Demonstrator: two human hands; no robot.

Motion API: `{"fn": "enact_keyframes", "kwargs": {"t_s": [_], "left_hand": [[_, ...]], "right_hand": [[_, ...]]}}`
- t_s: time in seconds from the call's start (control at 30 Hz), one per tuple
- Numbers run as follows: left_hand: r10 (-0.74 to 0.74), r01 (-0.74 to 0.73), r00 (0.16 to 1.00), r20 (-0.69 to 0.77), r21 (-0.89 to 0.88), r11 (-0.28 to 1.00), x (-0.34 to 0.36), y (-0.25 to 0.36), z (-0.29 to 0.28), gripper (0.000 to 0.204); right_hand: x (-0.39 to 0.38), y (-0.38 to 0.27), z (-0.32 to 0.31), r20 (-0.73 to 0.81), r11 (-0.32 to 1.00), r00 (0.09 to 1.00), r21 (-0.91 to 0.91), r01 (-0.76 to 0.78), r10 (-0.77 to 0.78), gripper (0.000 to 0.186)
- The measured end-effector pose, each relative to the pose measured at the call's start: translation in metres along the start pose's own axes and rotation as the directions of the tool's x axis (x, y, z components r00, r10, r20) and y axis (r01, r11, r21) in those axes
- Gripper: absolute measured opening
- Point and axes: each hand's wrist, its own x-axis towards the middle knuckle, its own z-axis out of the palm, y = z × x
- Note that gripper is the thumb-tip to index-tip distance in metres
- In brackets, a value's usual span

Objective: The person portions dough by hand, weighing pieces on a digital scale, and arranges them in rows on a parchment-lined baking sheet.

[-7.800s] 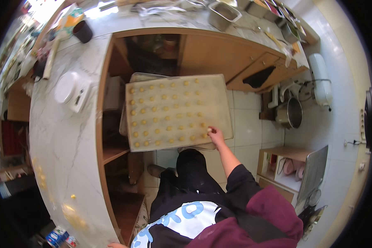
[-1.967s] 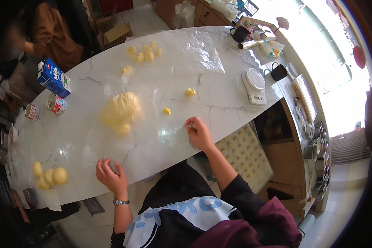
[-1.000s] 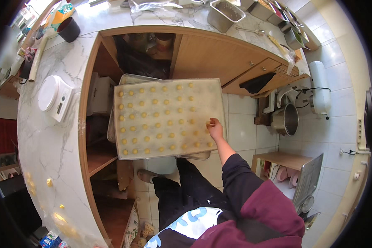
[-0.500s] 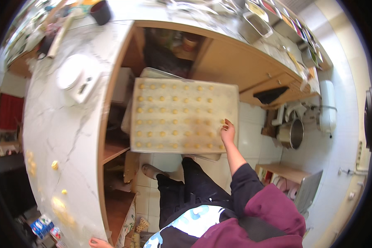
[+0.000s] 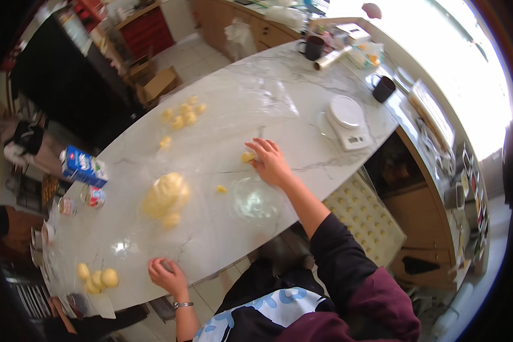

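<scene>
On the marble counter, a small yellow dough piece (image 5: 247,157) lies at the fingertips of my right hand (image 5: 271,162), with thumb and fingers closed around it. My left hand (image 5: 168,276) is at the near edge of the counter, its fingers curled about a small greyish thing I cannot make out. Between the hands lie a large yellow dough lump (image 5: 168,194) and a small dough scrap (image 5: 221,189). Several dough pieces (image 5: 185,115) are grouped further back. A baking tray (image 5: 390,228) bearing rows of small dough rounds stands below the counter at the right.
A white kitchen scale (image 5: 347,122) and dark mugs (image 5: 383,88) stand at the right. A blue carton (image 5: 84,166) and cans (image 5: 93,196) line the left side. Larger dough balls (image 5: 100,279) sit near left, by another person's arm (image 5: 62,316).
The view has swung left from tray to counter. My right hand has left the tray and now reaches a dough piece on the counter. My left hand shows more fully at the counter edge.
</scene>
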Motion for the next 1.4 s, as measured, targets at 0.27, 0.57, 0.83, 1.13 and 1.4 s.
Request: {"fn": "enact_keyframes", "kwargs": {"t_s": [0.27, 0.57, 0.83, 1.13, 1.4], "left_hand": [[-0.003, 0.002, 0.999, 0.046, 0.004, 1.000, 0.001, 0.005, -0.006, 0.020], [0.014, -0.015, 0.999, 0.032, 0.027, 1.000, -0.016, -0.002, 0.000, 0.031], [0.036, -0.032, 0.998, -0.054, 0.075, 0.997, -0.007, -0.001, 0.004, 0.040], [0.074, -0.074, 0.997, 0.001, 0.068, 0.995, -0.004, -0.006, -0.003, 0.040], [-0.017, 0.020, 0.997, 0.074, -0.039, 0.999, 0.002, 0.010, -0.011, 0.021]], "right_hand": [[-0.114, -0.039, -0.024, 0.185, 0.978, 0.970, 0.106, -0.178, 0.156, 0.027], [-0.055, -0.054, 0.028, 0.318, 0.984, 0.947, 0.154, -0.091, 0.038, 0.006], [-0.049, -0.015, 0.001, 0.071, 0.999, 0.997, 0.025, 0.027, -0.028, 0.010], [-0.076, -0.001, -0.032, 0.295, 0.984, 0.955, 0.167, -0.062, 0.009, 0.010], [-0.091, -0.056, -0.002, 0.185, 0.981, 0.980, 0.167, -0.101, 0.069, 0.008]]}}
